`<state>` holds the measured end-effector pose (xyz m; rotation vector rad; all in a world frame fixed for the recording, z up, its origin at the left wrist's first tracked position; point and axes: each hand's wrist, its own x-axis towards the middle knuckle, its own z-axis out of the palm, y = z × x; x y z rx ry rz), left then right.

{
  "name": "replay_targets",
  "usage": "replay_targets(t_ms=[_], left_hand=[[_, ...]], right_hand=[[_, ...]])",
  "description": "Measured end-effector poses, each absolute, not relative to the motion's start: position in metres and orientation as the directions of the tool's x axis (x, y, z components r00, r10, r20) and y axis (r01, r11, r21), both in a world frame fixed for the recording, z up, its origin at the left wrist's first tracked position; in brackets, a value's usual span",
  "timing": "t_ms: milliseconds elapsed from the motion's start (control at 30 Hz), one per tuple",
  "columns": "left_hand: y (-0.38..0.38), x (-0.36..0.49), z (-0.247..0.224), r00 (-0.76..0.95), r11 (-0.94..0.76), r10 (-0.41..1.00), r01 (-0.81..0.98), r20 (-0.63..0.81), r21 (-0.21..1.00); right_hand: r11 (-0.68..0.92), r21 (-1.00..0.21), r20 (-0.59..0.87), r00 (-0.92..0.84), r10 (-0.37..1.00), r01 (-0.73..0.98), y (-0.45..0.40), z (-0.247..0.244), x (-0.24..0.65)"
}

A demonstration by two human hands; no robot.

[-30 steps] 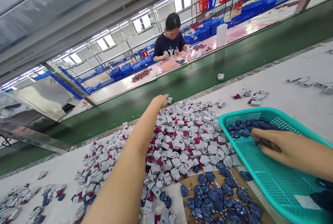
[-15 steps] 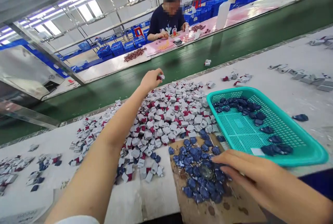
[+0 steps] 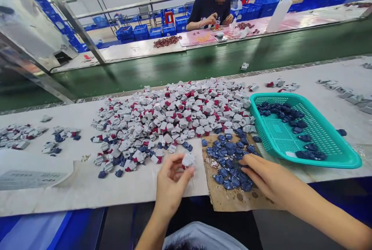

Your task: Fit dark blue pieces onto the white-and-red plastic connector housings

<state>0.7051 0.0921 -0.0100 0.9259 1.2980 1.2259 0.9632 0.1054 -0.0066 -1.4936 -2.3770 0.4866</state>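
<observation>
The white-sheeted tabletop [image 3: 130, 192] carries a broad heap of small white-and-red pieces [image 3: 171, 114], with dark blue pieces [image 3: 229, 151] mixed in along its near edge. Just right of it lies a brown cardboard sheet [image 3: 223, 199] bearing a pile of those dark blue pieces. Beyond that sits a teal plastic mesh basket [image 3: 337, 161], with one blue piece [image 3: 341, 132] just outside it. Small clusters of grey-white pieces [image 3: 17, 136] lie at far left, and a printed sheet [image 3: 31, 176] lies near the front edge.
</observation>
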Motion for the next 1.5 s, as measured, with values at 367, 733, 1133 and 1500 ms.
replay_targets(t_ms=[367, 733, 1133, 1500], left_hand=[[0.081, 0.711, -0.026, -0.008, 0.24, 0.969, -0.171, -0.245, 0.955], [0.081, 0.74, -0.008, 0.158, 0.394, 0.918, -0.483, -0.364, 0.782], [0.078, 0.742, 0.008, 0.145, 0.342, 0.937, -0.566, -0.317, 0.75], [0.077, 0.735, 0.004, 0.063, 0.264, 0.962, -0.451, -0.265, 0.852]], right_hand=[[0.228, -0.546, -0.027, -0.289, 0.957, 0.806, 0.105, -0.014, 0.96], [-0.061, -0.891, -0.127, -0.118, 0.985, 0.45, 0.1, 0.018, 0.94], [0.288, -0.81, 0.193, -0.231, 0.954, 0.51, 0.083, 0.038, 0.906], [0.563, -0.622, 0.276, -0.519, 0.809, 0.545, 0.094, 0.05, 0.904]])
